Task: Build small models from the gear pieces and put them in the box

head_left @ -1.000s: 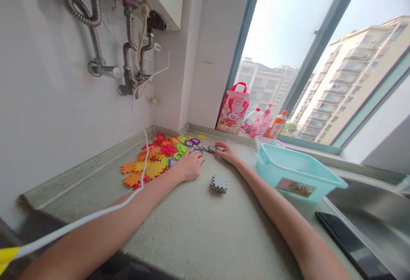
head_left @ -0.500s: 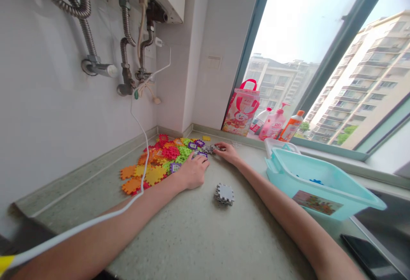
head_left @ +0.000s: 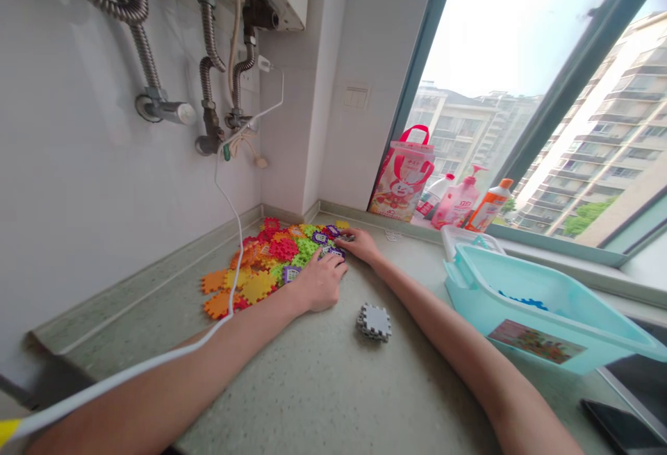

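Note:
A heap of flat toothed foam puzzle pieces (head_left: 265, 260), orange, yellow, red, green and purple, lies on the counter against the wall. My left hand (head_left: 320, 281) rests at the heap's near right edge, fingers curled on a purple piece (head_left: 333, 252). My right hand (head_left: 361, 244) reaches to the heap's far right edge, fingers pinched on a small grey piece (head_left: 344, 237). A stack of grey pieces (head_left: 374, 321) sits alone on the counter, nearer me than both hands.
A light blue plastic bin (head_left: 526, 302) stands to the right. A pink gift bag (head_left: 402, 180) and bottles (head_left: 463, 205) line the window sill. A white cable (head_left: 229, 233) hangs from wall pipes across the heap. A dark phone (head_left: 620, 427) lies at bottom right.
My right hand has slid a little left into the heap's edge. My left hand stays on the purple piece. The view has shifted left.

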`<state>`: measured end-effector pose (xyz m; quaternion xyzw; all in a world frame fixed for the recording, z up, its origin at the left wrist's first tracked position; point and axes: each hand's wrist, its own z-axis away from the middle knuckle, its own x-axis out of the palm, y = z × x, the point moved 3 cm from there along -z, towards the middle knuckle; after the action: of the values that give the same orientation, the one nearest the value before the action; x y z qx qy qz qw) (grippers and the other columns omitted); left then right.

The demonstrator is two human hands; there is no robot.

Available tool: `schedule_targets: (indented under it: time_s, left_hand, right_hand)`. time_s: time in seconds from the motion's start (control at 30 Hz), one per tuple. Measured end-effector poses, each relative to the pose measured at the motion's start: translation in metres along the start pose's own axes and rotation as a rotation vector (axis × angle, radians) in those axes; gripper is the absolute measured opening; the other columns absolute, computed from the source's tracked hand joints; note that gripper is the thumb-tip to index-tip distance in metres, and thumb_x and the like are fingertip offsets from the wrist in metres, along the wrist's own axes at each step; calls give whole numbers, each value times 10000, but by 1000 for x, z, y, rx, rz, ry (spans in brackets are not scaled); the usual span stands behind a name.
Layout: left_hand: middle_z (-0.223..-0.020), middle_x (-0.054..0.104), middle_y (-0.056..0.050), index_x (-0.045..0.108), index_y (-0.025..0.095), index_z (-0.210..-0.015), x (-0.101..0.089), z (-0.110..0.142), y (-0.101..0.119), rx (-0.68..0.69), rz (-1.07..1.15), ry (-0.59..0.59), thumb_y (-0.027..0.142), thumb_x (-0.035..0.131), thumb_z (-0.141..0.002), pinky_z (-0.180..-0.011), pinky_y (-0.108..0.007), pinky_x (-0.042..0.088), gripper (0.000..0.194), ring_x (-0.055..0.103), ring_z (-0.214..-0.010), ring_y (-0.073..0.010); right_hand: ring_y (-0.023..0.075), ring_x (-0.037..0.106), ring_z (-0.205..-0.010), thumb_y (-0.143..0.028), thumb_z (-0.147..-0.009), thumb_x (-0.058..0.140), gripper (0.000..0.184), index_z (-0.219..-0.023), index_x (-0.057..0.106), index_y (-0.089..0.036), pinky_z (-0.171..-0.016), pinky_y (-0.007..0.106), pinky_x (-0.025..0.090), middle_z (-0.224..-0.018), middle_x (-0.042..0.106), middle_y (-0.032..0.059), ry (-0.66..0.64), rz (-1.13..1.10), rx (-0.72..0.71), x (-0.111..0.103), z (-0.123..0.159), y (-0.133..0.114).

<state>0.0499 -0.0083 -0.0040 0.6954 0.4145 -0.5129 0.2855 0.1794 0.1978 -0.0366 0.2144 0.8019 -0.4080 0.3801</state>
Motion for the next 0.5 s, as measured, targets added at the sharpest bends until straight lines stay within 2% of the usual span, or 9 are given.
schedule_targets:
  time_s: [0.13,0.27,0.37,0.5]
  left_hand:
    - [-1478,610,-140,650,192,-1335,1,0,-2,-6,17,4,235,525,-899,-1268,-552,250,456,526,-1381,-301]
    - [-1464,611,-150,656,217,-1325,-1,0,-4,-56,4,10,262,547,-890,-1249,-613,248,451,528,-1368,-337]
    - [-1444,621,-163,673,217,-1302,-2,1,-6,-98,-7,22,282,558,-899,-1247,-643,220,424,546,-1337,-350]
    - [-1409,637,-175,679,201,-1290,-1,2,-8,-100,-10,36,271,559,-906,-1248,-650,205,408,555,-1324,-348]
  right_hand:
    - [287,708,-1032,-460,-818,807,384,-1144,788,-257,-965,404,540,-1096,772,88,42,10,61,-1,2,0]
    - [261,710,-1001,-405,-807,805,343,-1103,781,-234,-923,358,544,-1064,765,83,65,30,89,-15,18,1]
    - [244,711,-979,-396,-810,797,321,-1082,776,-228,-906,338,543,-1027,762,75,92,48,119,-32,43,1]
    - [244,711,-967,-379,-820,790,328,-1101,773,-210,-922,367,540,-1036,755,89,96,65,141,-58,95,-2]
